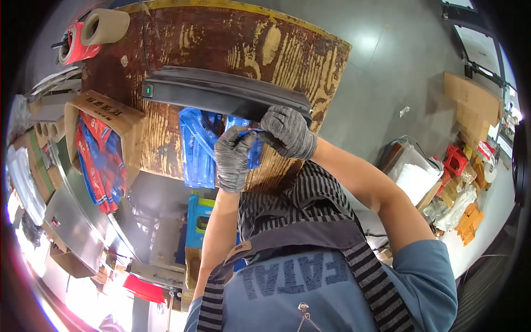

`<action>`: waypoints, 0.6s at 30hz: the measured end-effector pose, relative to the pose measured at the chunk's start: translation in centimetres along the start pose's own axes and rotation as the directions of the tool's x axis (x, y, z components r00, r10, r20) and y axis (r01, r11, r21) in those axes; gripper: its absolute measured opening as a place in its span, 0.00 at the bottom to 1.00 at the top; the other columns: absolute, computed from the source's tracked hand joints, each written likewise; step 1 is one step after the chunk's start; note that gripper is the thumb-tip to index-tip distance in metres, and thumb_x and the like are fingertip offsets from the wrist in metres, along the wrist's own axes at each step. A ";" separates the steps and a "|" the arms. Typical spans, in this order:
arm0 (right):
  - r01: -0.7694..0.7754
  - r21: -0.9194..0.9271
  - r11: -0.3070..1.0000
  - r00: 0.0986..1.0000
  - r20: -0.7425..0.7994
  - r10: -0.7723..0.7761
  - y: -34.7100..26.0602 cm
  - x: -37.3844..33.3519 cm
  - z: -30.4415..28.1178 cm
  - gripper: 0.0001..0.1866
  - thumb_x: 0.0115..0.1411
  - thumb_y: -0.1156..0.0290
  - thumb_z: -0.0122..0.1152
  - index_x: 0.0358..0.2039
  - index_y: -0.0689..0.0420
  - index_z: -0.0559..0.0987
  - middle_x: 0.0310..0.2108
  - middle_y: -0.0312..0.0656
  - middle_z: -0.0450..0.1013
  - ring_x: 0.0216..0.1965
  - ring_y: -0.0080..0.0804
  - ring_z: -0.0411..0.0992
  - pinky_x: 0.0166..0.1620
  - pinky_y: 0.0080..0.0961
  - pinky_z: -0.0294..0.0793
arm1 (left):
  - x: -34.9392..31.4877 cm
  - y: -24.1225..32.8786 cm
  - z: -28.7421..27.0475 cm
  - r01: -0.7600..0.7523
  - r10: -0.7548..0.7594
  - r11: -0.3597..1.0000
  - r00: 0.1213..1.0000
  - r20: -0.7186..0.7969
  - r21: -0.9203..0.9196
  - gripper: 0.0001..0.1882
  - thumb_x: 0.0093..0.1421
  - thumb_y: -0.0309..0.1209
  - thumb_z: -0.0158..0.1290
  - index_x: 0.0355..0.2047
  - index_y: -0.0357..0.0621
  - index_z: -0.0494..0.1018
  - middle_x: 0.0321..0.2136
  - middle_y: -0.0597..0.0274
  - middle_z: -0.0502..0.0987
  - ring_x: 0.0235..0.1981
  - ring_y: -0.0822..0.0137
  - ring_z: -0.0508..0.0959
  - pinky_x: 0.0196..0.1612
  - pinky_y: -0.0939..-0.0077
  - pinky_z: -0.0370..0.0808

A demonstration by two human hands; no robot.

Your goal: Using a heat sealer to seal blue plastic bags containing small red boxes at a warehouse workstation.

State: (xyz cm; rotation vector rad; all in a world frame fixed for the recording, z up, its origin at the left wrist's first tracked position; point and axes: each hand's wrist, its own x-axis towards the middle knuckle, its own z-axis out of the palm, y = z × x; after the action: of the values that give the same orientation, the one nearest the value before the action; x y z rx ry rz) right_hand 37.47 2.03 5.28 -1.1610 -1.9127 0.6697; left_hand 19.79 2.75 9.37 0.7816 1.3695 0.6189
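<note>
Both of my hands wear grey knit gloves and meet over the near side of a worn wooden table [193,36]. My left hand [232,157] pinches the upper edge of a blue plastic packet [255,155]. My right hand [287,133] is closed at the same edge, its fingertips partly hidden, against the front of a long black machine with a green light [221,91], which looks like a bag sealer. More blue packets [197,149] lie in a loose pile left of my left hand, partly under the machine's front edge.
A cardboard box [105,105] of red and blue plastic packaging stands at the table's left. Film rolls [105,26] sit at the far left corner. Below the table is a blue stool [196,221]. Cartons and a red stool [454,160] stand on the floor at right.
</note>
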 end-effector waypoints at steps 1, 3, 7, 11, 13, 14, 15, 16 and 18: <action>0.016 -0.052 0.999 1.000 0.005 -0.016 -0.1 0.0 0.0 0.18 0.46 0.69 0.66 0.39 0.57 0.76 0.34 0.48 0.72 0.38 0.50 0.71 0.41 0.42 0.71 | 0.0 -0.2 0.1 -0.014 0.014 1.000 1.000 -0.018 0.007 0.06 0.56 0.24 0.60 0.35 0.40 0.77 0.25 0.74 0.74 0.26 0.81 0.68 0.30 0.85 0.64; 0.009 -0.036 0.999 1.000 0.025 -0.008 -0.2 0.2 -0.1 0.18 0.46 0.69 0.66 0.39 0.57 0.76 0.35 0.48 0.72 0.38 0.50 0.71 0.41 0.42 0.71 | -0.2 -0.3 0.2 -0.004 0.004 1.000 1.000 -0.028 -0.005 0.06 0.57 0.24 0.59 0.36 0.40 0.77 0.25 0.74 0.74 0.26 0.81 0.68 0.29 0.85 0.64; -0.035 0.001 0.999 0.994 0.103 0.034 -0.3 0.5 -0.7 0.17 0.46 0.75 0.68 0.37 0.59 0.75 0.36 0.46 0.73 0.37 0.48 0.72 0.44 0.42 0.71 | -0.8 -0.3 -0.4 0.098 -0.098 0.994 0.995 0.007 -0.041 0.07 0.58 0.24 0.58 0.37 0.39 0.78 0.26 0.74 0.75 0.26 0.82 0.68 0.30 0.85 0.65; -0.039 0.004 0.999 0.995 0.096 0.038 -0.3 0.4 -0.3 0.16 0.46 0.75 0.68 0.36 0.58 0.75 0.35 0.45 0.73 0.37 0.48 0.72 0.44 0.41 0.71 | -0.7 -0.6 -0.2 0.052 -0.052 0.998 0.998 0.024 -0.024 0.09 0.57 0.23 0.59 0.39 0.38 0.77 0.30 0.70 0.76 0.29 0.79 0.71 0.36 0.83 0.69; -0.033 -0.019 0.999 0.996 0.082 0.035 -0.3 0.5 -0.4 0.16 0.46 0.75 0.69 0.36 0.58 0.75 0.35 0.46 0.73 0.38 0.48 0.72 0.44 0.41 0.71 | -0.8 -1.2 -0.1 -0.023 0.023 1.000 1.000 0.015 0.002 0.11 0.56 0.23 0.59 0.40 0.38 0.76 0.32 0.68 0.77 0.31 0.77 0.72 0.39 0.82 0.71; -0.025 -0.019 1.000 0.997 0.070 0.026 -0.3 0.6 -0.4 0.16 0.46 0.73 0.67 0.36 0.58 0.75 0.34 0.46 0.73 0.37 0.49 0.72 0.43 0.41 0.71 | -1.1 -2.2 -0.5 -0.106 0.106 0.994 0.991 -0.084 0.008 0.13 0.55 0.22 0.60 0.42 0.38 0.75 0.34 0.66 0.76 0.35 0.74 0.73 0.42 0.79 0.71; -0.018 -0.020 1.000 0.998 0.056 0.019 -0.4 0.7 -0.5 0.15 0.45 0.72 0.66 0.36 0.58 0.75 0.34 0.46 0.72 0.37 0.49 0.71 0.41 0.42 0.72 | -1.2 -3.3 -0.8 -0.187 0.188 0.982 0.966 -0.180 0.021 0.16 0.54 0.22 0.60 0.44 0.37 0.73 0.37 0.64 0.76 0.38 0.72 0.74 0.46 0.77 0.71; -0.018 -0.021 1.000 0.998 0.056 0.019 -0.4 0.7 -0.6 0.15 0.45 0.72 0.66 0.36 0.58 0.75 0.34 0.46 0.72 0.37 0.49 0.71 0.41 0.42 0.72 | -1.1 -4.4 -1.0 -0.188 0.188 0.982 0.966 -0.179 0.020 0.16 0.54 0.22 0.60 0.44 0.37 0.73 0.37 0.64 0.76 0.38 0.72 0.74 0.46 0.77 0.71; -0.050 0.017 0.999 0.997 0.067 0.049 -0.8 0.8 -0.7 0.17 0.46 0.75 0.70 0.36 0.58 0.75 0.34 0.45 0.73 0.38 0.49 0.71 0.44 0.42 0.70 | -0.7 -6.1 -1.8 -0.327 0.293 0.945 0.863 -0.412 -0.012 0.20 0.52 0.22 0.61 0.46 0.37 0.71 0.40 0.60 0.74 0.43 0.66 0.73 0.50 0.72 0.70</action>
State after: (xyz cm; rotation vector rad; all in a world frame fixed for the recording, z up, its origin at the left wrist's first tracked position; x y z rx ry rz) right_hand 37.44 2.45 6.59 -1.1908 -1.9341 0.7606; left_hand 17.61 -1.31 4.89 0.8459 1.5941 1.1370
